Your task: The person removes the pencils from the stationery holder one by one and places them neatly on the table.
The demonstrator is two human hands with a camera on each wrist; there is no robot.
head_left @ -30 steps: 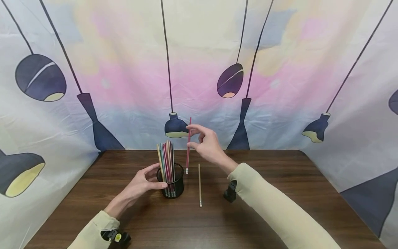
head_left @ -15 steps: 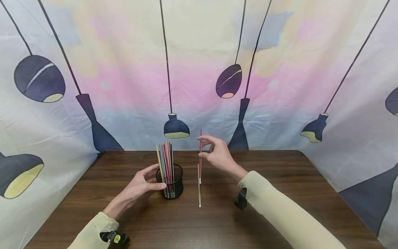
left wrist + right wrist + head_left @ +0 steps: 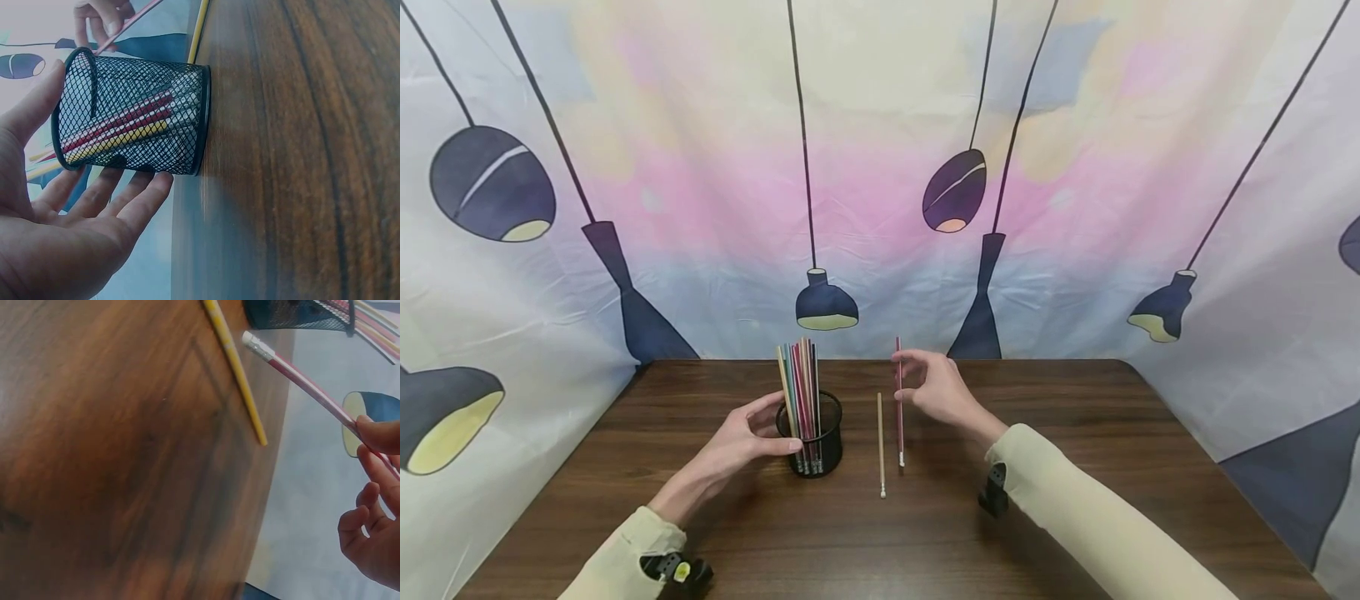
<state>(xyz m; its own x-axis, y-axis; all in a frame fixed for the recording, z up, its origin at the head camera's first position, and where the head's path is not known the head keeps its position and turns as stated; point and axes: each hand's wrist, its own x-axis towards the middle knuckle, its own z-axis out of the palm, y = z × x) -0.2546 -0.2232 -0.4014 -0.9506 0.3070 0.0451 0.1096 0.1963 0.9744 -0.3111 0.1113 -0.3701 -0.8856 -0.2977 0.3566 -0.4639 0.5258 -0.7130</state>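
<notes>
The right hand (image 3: 938,388) has moved its pinched red pencil (image 3: 900,427) right, alongside the yellow pencil (image 3: 882,446). The left hand (image 3: 739,437) grips the cup (image 3: 830,451).

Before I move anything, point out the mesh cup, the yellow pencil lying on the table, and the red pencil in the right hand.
Mesh cup (image 3: 831,455): head view, on its side wall.
Yellow pencil (image 3: 881,446): head view, mid-shaft.
Red pencil (image 3: 310,389): right wrist view, on the shaft beyond its eraser end.
</notes>
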